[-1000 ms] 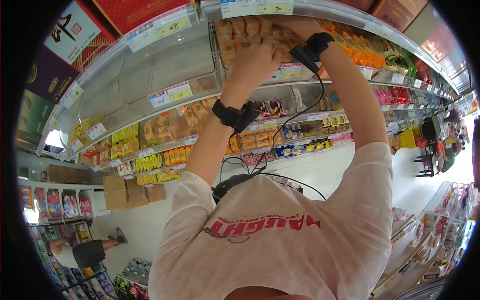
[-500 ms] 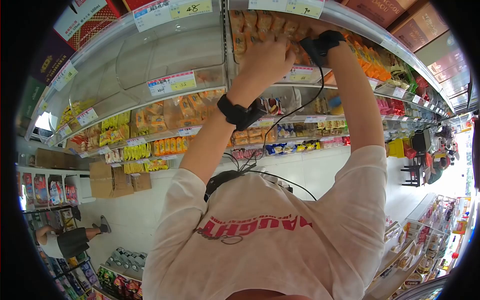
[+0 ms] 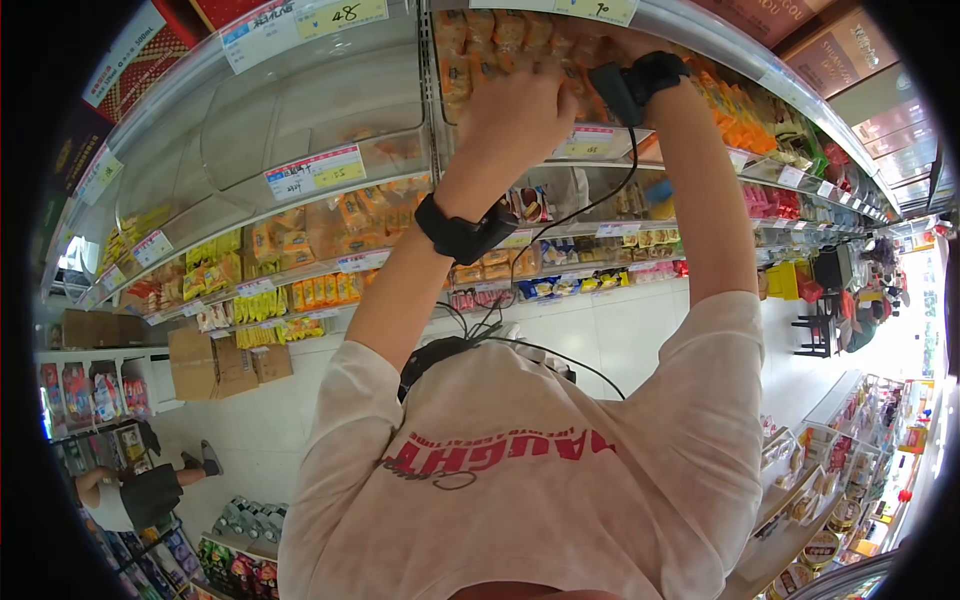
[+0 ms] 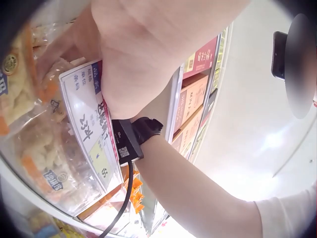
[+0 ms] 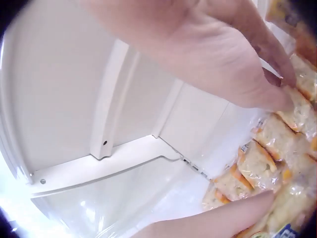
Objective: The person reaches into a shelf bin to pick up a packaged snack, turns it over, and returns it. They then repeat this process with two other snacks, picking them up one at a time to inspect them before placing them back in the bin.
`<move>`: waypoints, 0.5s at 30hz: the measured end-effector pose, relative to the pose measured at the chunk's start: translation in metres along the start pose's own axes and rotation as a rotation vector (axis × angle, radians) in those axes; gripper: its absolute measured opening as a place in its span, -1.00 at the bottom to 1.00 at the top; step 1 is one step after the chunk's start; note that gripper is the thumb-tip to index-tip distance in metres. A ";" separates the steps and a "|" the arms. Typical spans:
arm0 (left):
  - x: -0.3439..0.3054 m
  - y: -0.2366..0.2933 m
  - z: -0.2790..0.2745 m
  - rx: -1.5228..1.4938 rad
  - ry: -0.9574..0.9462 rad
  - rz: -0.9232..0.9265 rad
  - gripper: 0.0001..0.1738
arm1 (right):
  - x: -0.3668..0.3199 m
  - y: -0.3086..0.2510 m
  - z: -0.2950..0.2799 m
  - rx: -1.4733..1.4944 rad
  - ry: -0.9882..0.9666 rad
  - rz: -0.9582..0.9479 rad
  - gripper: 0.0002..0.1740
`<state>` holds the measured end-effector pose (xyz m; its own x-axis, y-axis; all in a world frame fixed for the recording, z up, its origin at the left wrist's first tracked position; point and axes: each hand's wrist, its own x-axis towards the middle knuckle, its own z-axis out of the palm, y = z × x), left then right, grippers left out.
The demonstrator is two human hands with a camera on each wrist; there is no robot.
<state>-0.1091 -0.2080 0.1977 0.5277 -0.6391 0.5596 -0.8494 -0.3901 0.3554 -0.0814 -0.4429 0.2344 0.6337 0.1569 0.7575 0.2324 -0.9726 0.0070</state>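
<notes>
Wrapped snacks (image 3: 481,65) in clear and orange packaging stand in rows in the upper shelf bin. My left hand (image 3: 515,115) reaches over their front, its fingertips hidden among the packs. Deeper in the bin, my right hand (image 3: 625,45) is mostly covered by its wrist device. The right wrist view shows that hand (image 5: 213,54) with thumb and fingers closing at the edge of a wrapped snack (image 5: 298,113) in the back rows. A finger (image 5: 213,218) lies along the packs lower down; whose it is, I cannot tell. My left palm (image 4: 143,44) is beside a price tag (image 4: 89,124).
A see-through bin (image 3: 310,110) stands left of the snacks. Boxes (image 3: 855,50) line the shelf above, and lower shelves hold yellow packs (image 3: 215,262) and other snacks. A cable (image 3: 600,200) hangs from the right wrist device. Another person (image 3: 150,497) is at the lower left.
In the head view the shelves have shifted a little left since half a second ago. Both hands stay at the same bin, the left slightly farther left over the front packs.
</notes>
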 end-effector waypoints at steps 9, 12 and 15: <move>0.001 -0.001 0.003 0.006 0.038 0.015 -0.60 | -0.007 -0.026 -0.007 0.029 -0.006 0.008 -0.72; 0.000 0.005 -0.003 0.027 -0.006 -0.015 -0.58 | 0.012 -0.028 0.015 0.030 0.003 0.044 -0.72; 0.000 0.006 -0.003 0.049 -0.007 -0.019 -0.55 | 0.016 -0.020 0.017 0.038 0.007 0.070 -0.72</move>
<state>-0.1145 -0.2078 0.2022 0.5439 -0.6358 0.5477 -0.8387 -0.4345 0.3285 -0.0632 -0.4181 0.2352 0.6441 0.0875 0.7599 0.2158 -0.9739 -0.0708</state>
